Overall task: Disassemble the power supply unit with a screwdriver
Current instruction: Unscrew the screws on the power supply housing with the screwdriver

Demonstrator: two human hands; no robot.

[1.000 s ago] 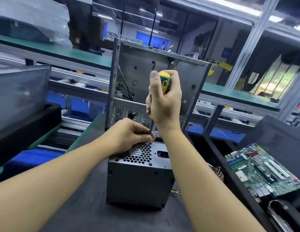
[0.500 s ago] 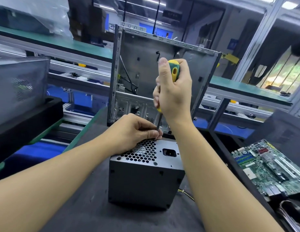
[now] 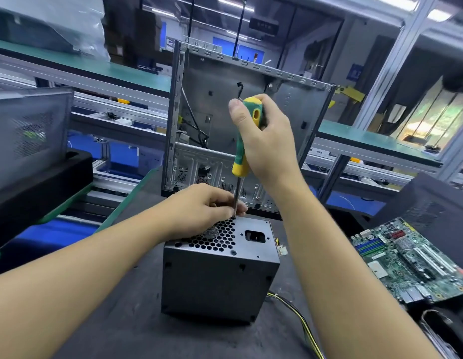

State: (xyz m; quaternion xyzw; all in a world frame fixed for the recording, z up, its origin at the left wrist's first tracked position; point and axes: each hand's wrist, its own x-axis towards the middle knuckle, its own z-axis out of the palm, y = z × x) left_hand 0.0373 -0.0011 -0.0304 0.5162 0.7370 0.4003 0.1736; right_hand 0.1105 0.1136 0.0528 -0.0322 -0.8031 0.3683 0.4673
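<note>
— Where's the power supply unit [image 3: 220, 283]?

— It stands on the dark bench mat [image 3: 116, 325], right in front of the person and between both forearms. Behind it an empty computer case [image 3: 289, 117] stands upright.

— What does it look like?

— It's a dark grey metal box. The top face is a lighter grey, with a honeycomb vent on the left and a fan hub dimly visible through it. To the right is a black rectangular mains socket. One screw sits at the near edge of that face. Yellow and black wires [image 3: 300, 314] trail out low on its right side.

— And the hands?

— The right hand [image 3: 269, 149] wraps the green-and-yellow handle of the screwdriver [image 3: 241, 151], with the thumb lying up along it. The shaft is nearly upright, with its tip at the far edge of the top face. The left hand [image 3: 199, 208] rests on the vent, its fingertips pinching the shaft just above the tip.

— Anything else nearby?

— A green motherboard [image 3: 411, 257] lies to the right.
</note>
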